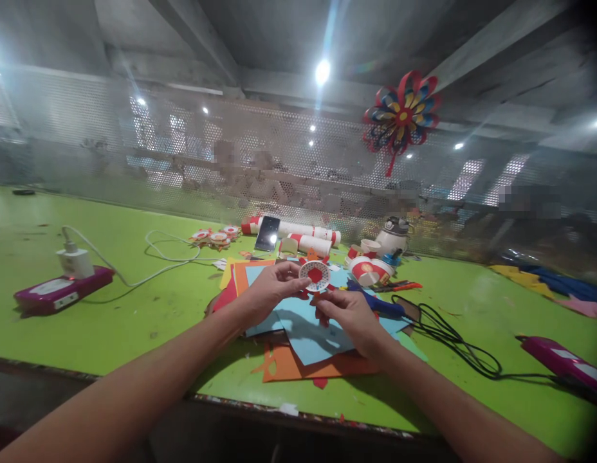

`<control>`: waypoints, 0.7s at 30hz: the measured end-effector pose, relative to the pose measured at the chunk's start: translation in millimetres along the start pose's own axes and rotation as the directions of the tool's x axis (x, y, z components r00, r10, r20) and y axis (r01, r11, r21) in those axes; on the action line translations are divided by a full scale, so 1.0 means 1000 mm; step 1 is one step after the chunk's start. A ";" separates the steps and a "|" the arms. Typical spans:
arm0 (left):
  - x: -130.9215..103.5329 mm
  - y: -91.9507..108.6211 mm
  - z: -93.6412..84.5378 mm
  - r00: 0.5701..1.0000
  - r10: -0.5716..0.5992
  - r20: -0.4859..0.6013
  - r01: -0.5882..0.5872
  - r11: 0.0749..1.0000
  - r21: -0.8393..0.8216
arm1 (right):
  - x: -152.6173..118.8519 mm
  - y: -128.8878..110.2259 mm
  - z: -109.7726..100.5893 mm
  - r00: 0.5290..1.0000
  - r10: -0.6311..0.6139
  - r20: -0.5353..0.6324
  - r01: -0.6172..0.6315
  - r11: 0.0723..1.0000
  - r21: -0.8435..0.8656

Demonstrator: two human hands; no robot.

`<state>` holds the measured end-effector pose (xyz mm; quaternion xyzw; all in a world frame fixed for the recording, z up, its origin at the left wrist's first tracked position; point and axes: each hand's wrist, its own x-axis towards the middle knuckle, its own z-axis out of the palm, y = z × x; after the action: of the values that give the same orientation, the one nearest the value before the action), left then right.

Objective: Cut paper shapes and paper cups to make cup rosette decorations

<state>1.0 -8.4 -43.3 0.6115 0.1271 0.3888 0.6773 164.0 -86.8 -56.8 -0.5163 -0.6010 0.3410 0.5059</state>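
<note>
Above the sheets of coloured paper, my left hand grips a round paper-cup craft at its left edge. The craft has a white patterned ring, a red centre and red and orange paper pieces sticking out around it. My right hand has its fingers pinched together at the craft's lower edge, by a small reddish paper piece; whether that piece is attached is unclear. Light blue paper lies beneath both hands, on top of orange paper. A blue-handled corded tool, resembling a glue gun, rests just right of my right hand.
Behind the hands are stacked paper cups, a phone, finished-looking crafts and a kettle-like container. Purple power strips with cables lie on both sides of the green table. A flower decoration hangs at upper right.
</note>
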 end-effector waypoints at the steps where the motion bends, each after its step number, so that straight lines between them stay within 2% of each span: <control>1: 0.000 0.000 0.000 1.000 0.003 -0.006 -0.003 1.000 -0.007 | 0.000 0.000 0.000 1.000 0.006 0.012 -0.006 1.000 0.002; 7: 0.001 -0.001 -0.003 0.999 0.004 -0.039 -0.005 0.999 -0.036 | 0.001 0.001 0.000 0.997 0.002 0.081 0.003 0.998 -0.061; 10: 0.004 -0.002 -0.008 0.998 -0.006 -0.060 0.001 0.998 -0.069 | 0.001 0.003 -0.001 0.992 0.034 0.118 -0.013 0.984 -0.176; 12: 0.008 -0.005 -0.014 0.991 -0.034 -0.133 0.020 0.994 -0.103 | 0.001 0.004 -0.003 0.983 0.019 0.180 0.033 0.960 -0.279; 14: 0.013 -0.010 -0.023 0.962 -0.118 -0.248 0.081 0.985 -0.153 | 0.001 0.005 -0.003 0.975 -0.029 0.219 0.110 0.922 -0.370; 17: 0.024 -0.013 -0.043 0.911 -0.143 -0.387 0.094 0.985 -0.142 | 0.000 0.005 -0.003 0.963 -0.141 0.231 0.240 0.839 -0.488; 19: 0.034 -0.008 -0.061 0.861 -0.156 -0.485 0.109 0.986 -0.124 | 0.000 0.004 -0.004 0.960 -0.171 0.223 0.267 0.801 -0.535; 21: 0.046 0.006 -0.084 0.813 -0.156 -0.562 0.129 0.988 -0.088 | 0.000 0.003 -0.006 0.963 -0.170 0.211 0.261 0.785 -0.561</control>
<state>-24.8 84.6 -42.6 0.4416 0.3589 0.5039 0.6498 170.6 -86.4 -58.2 -0.5473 -0.7677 0.1175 0.3120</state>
